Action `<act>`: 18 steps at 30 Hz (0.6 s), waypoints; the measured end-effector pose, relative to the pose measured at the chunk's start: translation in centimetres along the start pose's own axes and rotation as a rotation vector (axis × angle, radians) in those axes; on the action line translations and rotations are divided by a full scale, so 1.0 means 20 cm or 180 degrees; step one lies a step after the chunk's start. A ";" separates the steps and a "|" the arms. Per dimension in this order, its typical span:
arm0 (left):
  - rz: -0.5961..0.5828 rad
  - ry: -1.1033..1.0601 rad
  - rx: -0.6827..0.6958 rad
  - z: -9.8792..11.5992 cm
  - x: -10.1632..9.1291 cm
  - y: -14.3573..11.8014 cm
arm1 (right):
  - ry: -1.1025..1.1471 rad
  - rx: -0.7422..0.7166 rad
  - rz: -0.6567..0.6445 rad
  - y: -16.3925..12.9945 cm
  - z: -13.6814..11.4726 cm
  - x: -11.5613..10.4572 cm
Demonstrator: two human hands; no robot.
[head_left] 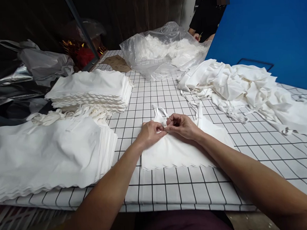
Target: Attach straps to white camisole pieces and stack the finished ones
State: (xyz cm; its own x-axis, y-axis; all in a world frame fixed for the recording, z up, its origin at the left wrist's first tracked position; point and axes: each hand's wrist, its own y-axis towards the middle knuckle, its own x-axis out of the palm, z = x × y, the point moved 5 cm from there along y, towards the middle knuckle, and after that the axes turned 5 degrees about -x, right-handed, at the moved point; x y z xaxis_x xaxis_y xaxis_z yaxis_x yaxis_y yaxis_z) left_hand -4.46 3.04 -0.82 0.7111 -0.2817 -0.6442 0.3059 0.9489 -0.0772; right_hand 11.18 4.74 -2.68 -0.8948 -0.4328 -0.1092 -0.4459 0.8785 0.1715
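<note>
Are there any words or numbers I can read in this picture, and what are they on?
None: no words, numbers or labels can be read.
The white cloth piece under the left hand and right hand is plain.
The stacks, plastic bag and grid tablecloth bear no writing either.

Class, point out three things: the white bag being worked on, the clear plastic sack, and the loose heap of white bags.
white bag (176,153), head view, flat body below the hands.
clear plastic sack (139,55), head view, left wall.
loose heap (234,80), head view, middle of pile.
</note>
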 end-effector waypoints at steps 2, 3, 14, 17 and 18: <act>-0.0068 -0.0156 -0.0042 -0.02 0.00 0.00 | 0.0117 0.0039 0.0045 0.00 0.01 0.00; -0.0088 -0.0213 -0.0065 -0.02 0.00 0.00 | 0.0148 0.0030 0.0057 0.00 0.00 0.00; 0.0111 0.0245 -0.0036 0.03 -0.01 -0.01 | -0.0709 -0.0254 0.0133 0.00 -0.04 0.02; 0.0119 0.0055 -0.0076 0.00 0.00 0.00 | -0.0778 -0.0342 0.0224 0.00 -0.04 0.01; 0.0107 0.0010 -0.0094 -0.01 0.00 0.00 | -0.0661 -0.0342 0.0231 0.00 -0.04 0.00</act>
State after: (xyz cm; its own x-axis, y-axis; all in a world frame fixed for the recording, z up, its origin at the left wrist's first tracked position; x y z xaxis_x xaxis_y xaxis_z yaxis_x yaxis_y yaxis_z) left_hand -4.59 3.05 -0.93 0.7187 -0.2493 -0.6491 0.2631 0.9616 -0.0780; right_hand 11.15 4.62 -1.99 -0.9059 -0.3088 -0.2899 -0.3903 0.8744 0.2881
